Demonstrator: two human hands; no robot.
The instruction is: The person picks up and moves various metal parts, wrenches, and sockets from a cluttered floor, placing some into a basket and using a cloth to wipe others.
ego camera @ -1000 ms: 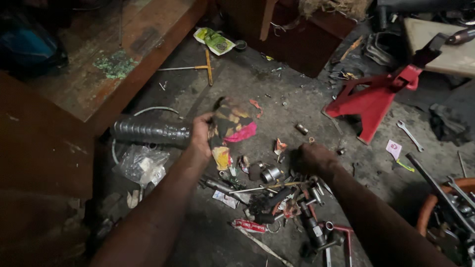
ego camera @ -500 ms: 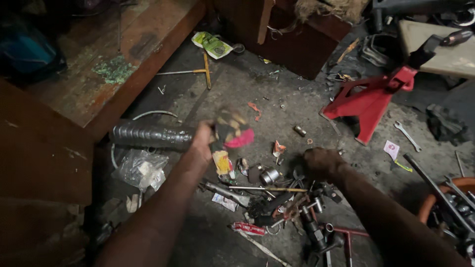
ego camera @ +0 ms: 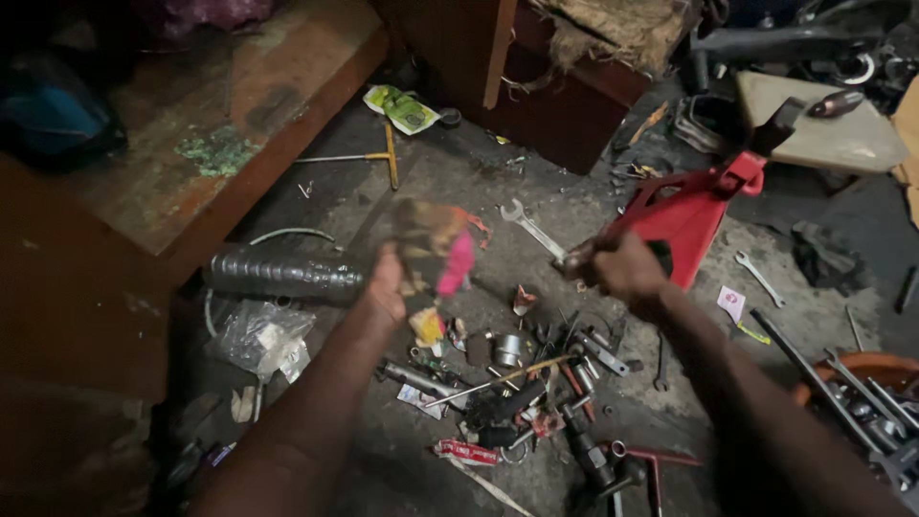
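Two hands: right hand point(ego camera: 624, 268) grips wrench point(ego camera: 529, 227), left hand point(ego camera: 386, 284) holds rag point(ego camera: 436, 251).

Dim scene, left edge and lower corners sinking into shadow; motion blur smears the hands at centre.

I see a red jack stand point(ego camera: 691, 215), a plastic bottle point(ego camera: 283, 276) (lying flat) and a wooden bench point(ego camera: 206, 144).
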